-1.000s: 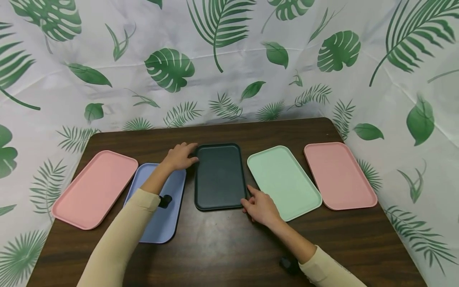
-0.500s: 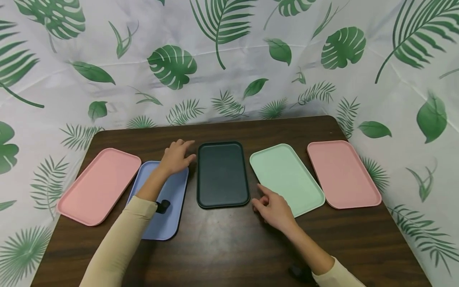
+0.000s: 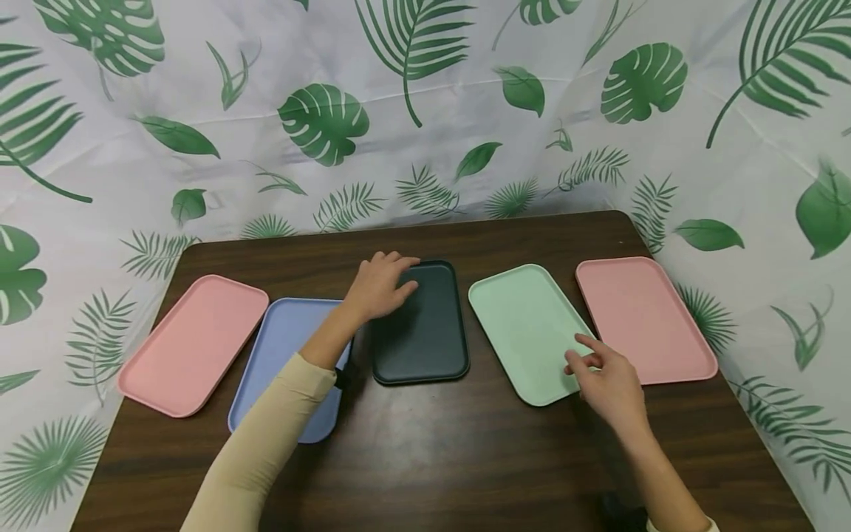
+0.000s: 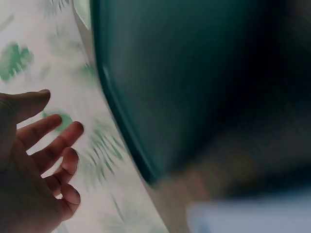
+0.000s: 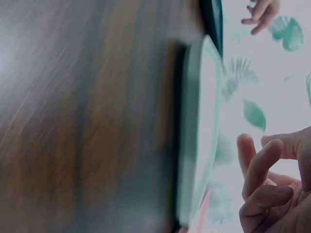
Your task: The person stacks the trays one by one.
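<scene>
My left hand (image 3: 382, 287) hovers over the upper left part of the dark green tray (image 3: 425, 340), its fingers loosely extended and holding nothing. In the left wrist view the fingers stand apart from that tray's edge (image 4: 116, 97). My right hand (image 3: 610, 384) is above the lower right corner of the mint green tray (image 3: 532, 332), thumb and fingers loosely bent with nothing between them. The right wrist view shows a gap between those fingers and the mint tray's rim (image 5: 194, 111). Part of the dark tray's left side is hidden behind the left hand.
A blue tray (image 3: 282, 340) lies under the left forearm, partly covered by it. One pink tray (image 3: 193, 347) lies at the far left, another pink tray (image 3: 645, 321) at the right. All rest on the dark wooden table (image 3: 425, 473), before a leaf-patterned cloth (image 3: 425, 89).
Both hands were at the dark tray's sides, then let go of it. The left hand has moved right over that tray; the right hand has moved right to the mint tray's corner.
</scene>
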Action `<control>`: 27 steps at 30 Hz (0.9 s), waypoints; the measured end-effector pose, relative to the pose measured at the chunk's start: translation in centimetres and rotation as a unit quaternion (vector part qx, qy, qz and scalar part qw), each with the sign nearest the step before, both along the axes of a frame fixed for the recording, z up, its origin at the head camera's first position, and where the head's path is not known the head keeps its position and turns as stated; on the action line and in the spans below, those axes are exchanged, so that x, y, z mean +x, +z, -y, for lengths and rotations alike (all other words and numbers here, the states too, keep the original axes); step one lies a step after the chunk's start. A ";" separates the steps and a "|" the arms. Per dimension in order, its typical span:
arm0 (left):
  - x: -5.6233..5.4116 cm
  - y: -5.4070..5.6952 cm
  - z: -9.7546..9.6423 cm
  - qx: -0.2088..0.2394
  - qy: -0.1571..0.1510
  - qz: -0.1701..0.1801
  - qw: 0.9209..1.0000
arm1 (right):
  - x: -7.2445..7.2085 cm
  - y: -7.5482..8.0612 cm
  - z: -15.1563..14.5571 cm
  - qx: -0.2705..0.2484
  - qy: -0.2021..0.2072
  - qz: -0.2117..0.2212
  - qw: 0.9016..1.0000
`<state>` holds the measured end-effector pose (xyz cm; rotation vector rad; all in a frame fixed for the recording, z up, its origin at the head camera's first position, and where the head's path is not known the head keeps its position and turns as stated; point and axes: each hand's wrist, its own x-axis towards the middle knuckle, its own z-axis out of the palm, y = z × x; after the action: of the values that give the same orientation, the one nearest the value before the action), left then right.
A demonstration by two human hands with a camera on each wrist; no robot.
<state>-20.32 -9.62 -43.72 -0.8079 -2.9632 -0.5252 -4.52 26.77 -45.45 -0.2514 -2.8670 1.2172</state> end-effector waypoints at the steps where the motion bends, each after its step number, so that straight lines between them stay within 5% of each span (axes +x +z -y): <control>1: 0.0 0.2 -1.2 -0.014 -0.009 0.005 1.000 | 0.1 -0.1 -0.6 0.012 -0.011 0.003 1.000; 6: -0.2 -0.5 -6.2 -0.090 -0.046 0.030 0.994 | 1.0 -0.6 -2.4 0.078 -0.059 0.028 0.995; 12: 0.3 -0.8 -10.0 -0.149 -0.043 0.031 0.987 | 1.7 -1.4 -4.0 0.115 -0.087 0.067 0.987; 27: 0.1 -1.9 -12.5 -0.188 -0.042 0.036 0.981 | 1.1 -2.1 -5.0 0.090 -0.062 0.120 0.987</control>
<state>-20.24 2.89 -45.66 -0.9590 -3.1546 0.0105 -3.43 31.79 -47.58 -0.5986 -3.0814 0.9606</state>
